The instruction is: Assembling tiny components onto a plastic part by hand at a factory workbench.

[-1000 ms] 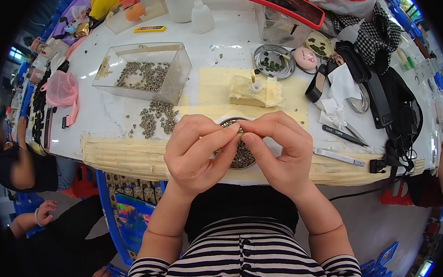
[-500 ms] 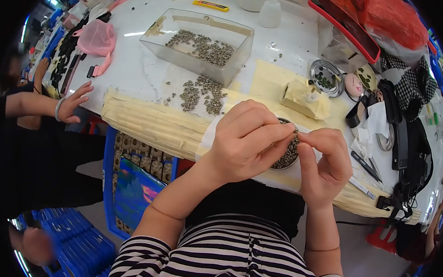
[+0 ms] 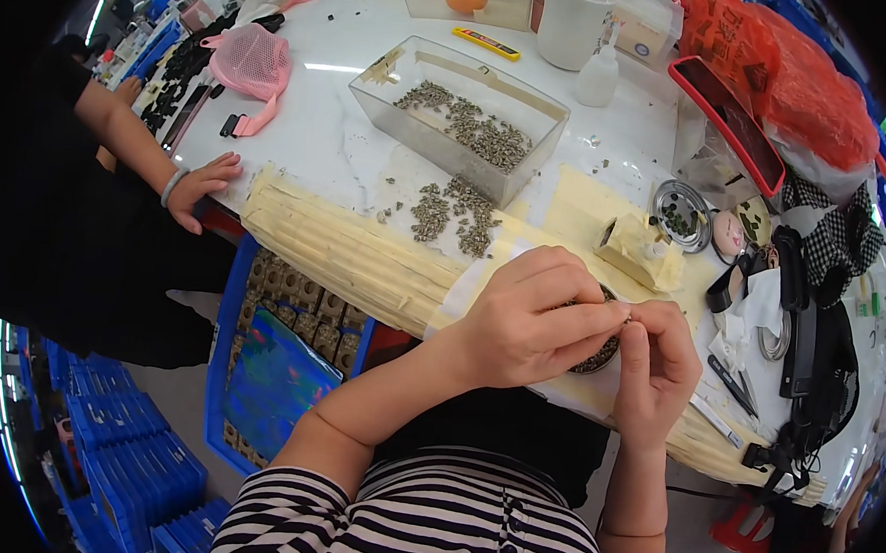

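Tiny grey-brown pieces (image 3: 592, 358), dull and metallic-looking, lie massed in a round dish (image 3: 609, 364) beneath the fingers. Left hand (image 3: 541, 320) and right hand (image 3: 662, 366) each have a pinched grip, contents indiscernible.

Bright light, glare on tabletop (image 3: 316, 120), fisheye-bent edges

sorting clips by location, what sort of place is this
Probably a workshop for small handwork: a clear bin holds many tiny grey bits, a blue tray is filled with rows of small blocks, and blue plastic stacks stand nearby.
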A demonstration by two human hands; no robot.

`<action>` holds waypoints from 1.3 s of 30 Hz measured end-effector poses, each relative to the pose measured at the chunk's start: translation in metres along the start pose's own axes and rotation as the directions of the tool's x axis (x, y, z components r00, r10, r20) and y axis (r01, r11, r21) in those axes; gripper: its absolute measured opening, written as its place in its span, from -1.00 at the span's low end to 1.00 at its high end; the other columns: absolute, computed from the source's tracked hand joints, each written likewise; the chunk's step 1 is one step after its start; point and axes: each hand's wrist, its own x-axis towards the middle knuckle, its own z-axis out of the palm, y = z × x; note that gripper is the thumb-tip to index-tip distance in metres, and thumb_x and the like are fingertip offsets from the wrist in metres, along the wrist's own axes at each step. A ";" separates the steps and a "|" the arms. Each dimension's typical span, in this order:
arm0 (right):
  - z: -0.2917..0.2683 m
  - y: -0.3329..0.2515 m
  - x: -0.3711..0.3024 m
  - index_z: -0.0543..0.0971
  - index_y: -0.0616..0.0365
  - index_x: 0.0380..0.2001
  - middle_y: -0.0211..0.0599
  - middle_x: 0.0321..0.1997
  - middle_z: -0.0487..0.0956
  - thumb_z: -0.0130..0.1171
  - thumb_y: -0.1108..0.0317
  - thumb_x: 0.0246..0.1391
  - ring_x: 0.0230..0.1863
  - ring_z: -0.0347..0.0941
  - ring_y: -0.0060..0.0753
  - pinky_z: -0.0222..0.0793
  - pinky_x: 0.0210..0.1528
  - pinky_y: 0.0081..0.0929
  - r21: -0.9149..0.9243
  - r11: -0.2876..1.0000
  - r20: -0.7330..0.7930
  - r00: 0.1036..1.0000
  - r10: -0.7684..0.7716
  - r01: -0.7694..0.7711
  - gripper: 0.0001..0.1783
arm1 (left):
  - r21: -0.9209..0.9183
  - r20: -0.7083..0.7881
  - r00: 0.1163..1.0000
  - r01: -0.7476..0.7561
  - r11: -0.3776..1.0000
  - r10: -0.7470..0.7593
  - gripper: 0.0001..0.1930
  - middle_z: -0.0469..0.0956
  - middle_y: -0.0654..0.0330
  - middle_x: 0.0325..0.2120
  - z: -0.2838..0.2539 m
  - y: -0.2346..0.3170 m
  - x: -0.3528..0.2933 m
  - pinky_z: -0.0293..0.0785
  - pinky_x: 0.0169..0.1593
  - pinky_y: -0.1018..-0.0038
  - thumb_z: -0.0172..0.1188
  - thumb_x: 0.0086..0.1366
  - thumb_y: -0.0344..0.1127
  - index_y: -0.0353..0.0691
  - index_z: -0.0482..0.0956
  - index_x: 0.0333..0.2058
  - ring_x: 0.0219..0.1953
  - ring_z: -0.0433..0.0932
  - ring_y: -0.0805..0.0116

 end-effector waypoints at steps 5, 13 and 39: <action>0.002 -0.004 0.002 0.63 0.31 -0.33 -0.25 -0.38 0.58 0.33 0.59 0.02 -0.34 0.47 -0.40 0.36 -0.25 -0.53 -0.114 0.986 -0.059 0.990 -0.129 0.122 -0.89 | 0.017 -0.006 1.000 0.025 1.000 -0.025 -0.73 0.54 0.26 -0.50 0.002 0.000 -0.001 0.43 -0.37 0.45 0.44 -0.05 -0.56 -0.24 0.71 -0.30 -0.45 0.50 0.30; 0.002 -0.005 0.002 0.67 0.28 -0.28 -0.22 -0.36 0.60 0.34 0.60 0.00 -0.36 0.50 -0.39 0.39 -0.29 -0.56 -0.217 0.953 -0.065 0.970 -0.233 0.214 -0.84 | 0.015 -0.031 0.999 0.039 0.999 -0.038 -0.74 0.54 0.24 -0.50 0.003 0.000 0.000 0.42 -0.39 0.45 0.43 -0.05 -0.58 -0.26 0.70 -0.31 -0.46 0.50 0.27; 0.001 -0.006 0.005 0.68 0.26 -0.32 -0.24 -0.38 0.60 0.35 0.56 0.04 -0.36 0.52 -0.36 0.41 -0.29 -0.53 -0.164 0.977 -0.051 0.988 -0.143 0.133 -0.89 | 0.000 0.026 1.000 0.018 1.000 -0.018 -0.71 0.53 0.24 -0.49 0.001 0.001 0.001 0.39 -0.40 0.45 0.42 -0.06 -0.62 -0.28 0.70 -0.29 -0.46 0.50 0.31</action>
